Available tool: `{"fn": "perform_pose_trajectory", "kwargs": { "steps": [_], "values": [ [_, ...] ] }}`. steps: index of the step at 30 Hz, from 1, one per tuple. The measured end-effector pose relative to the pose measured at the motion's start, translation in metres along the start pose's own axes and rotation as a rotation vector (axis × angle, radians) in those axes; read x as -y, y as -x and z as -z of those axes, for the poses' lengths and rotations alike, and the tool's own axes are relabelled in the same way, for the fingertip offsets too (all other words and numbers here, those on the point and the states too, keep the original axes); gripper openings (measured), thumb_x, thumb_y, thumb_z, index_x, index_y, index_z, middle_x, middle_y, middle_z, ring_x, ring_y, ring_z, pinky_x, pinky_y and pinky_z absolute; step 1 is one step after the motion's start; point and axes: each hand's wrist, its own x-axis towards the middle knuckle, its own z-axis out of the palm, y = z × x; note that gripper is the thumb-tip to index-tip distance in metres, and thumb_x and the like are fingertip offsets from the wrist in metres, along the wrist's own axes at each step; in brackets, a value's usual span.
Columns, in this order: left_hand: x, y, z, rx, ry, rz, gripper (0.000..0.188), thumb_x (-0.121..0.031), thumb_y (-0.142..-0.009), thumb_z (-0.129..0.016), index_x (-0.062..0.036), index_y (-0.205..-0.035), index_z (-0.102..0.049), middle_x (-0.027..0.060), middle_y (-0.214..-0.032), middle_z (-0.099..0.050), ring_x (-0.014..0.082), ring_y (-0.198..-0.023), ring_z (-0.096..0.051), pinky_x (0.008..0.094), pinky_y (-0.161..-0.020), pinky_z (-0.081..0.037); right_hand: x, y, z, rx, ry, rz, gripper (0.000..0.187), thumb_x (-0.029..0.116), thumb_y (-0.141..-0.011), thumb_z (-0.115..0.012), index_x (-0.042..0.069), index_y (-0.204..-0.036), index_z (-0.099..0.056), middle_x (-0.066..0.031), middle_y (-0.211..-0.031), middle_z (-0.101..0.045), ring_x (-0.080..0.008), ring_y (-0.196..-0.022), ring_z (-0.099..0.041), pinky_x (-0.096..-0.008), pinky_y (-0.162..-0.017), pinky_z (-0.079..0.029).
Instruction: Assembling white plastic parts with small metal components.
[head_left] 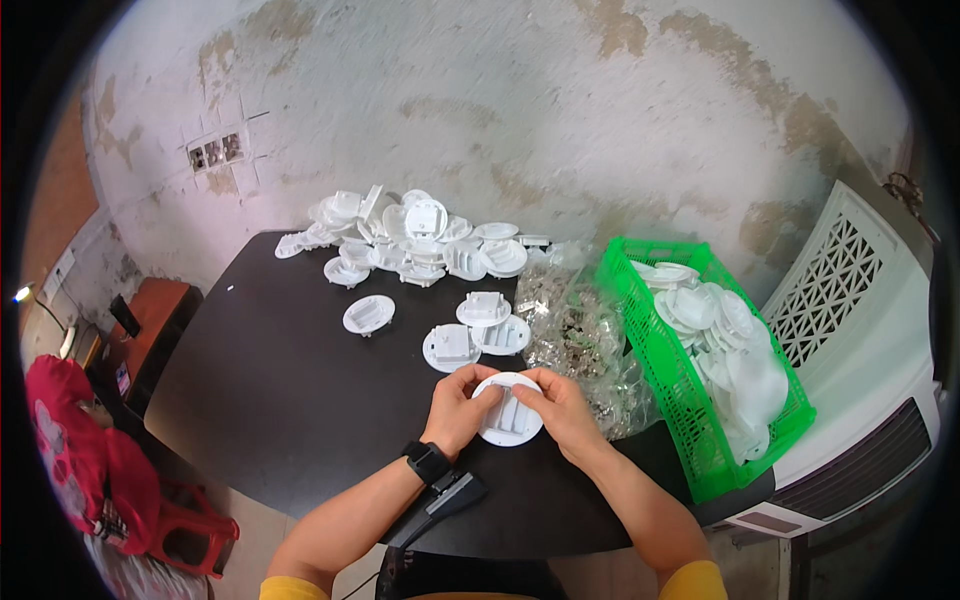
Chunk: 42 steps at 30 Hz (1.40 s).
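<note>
Near the table's front edge, my left hand (455, 408) and my right hand (567, 415) grip a round white plastic housing (511, 428) from both sides. Both thumbs press on its slotted, recessed face, and the other fingers curl behind its rim, partly hidden. Just beyond my hands lie a few similar white housings, one with a boxy back (451, 346) and one with open slots (502, 335). Another round housing (369, 315) rests alone to the left. At the wall side sits a heap of such white housings (400, 232).
Clear plastic bags of small metal parts (572, 325) lie right of the housings. A green basket (668, 395) of white discs stands at the right, beside a white grilled appliance (850, 370). A black device with a cable (455, 500) lies under my left wrist on the dark table (260, 400).
</note>
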Motion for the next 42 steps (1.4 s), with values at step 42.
{"fn": "perform_pose_trajectory", "kwargs": {
  "steps": [42],
  "values": [
    [-0.013, 0.005, 0.005, 0.168, 0.173, 0.128, 0.020, -0.012, -0.087, -0.069, -0.0022, -0.104, -0.065, 0.0019, -0.091, -0.066, 0.0065, -0.080, -0.061, 0.0214, -0.071, -0.049, 0.003, 0.000, 0.006, -0.037, 0.044, 0.121, 0.021, 0.008, -0.094, -0.057, -0.003, -0.112, -0.058, -0.0070, -0.101, -0.065, -0.0090, -0.092, -0.060, -0.0229, -0.080, -0.048]
  ]
}}
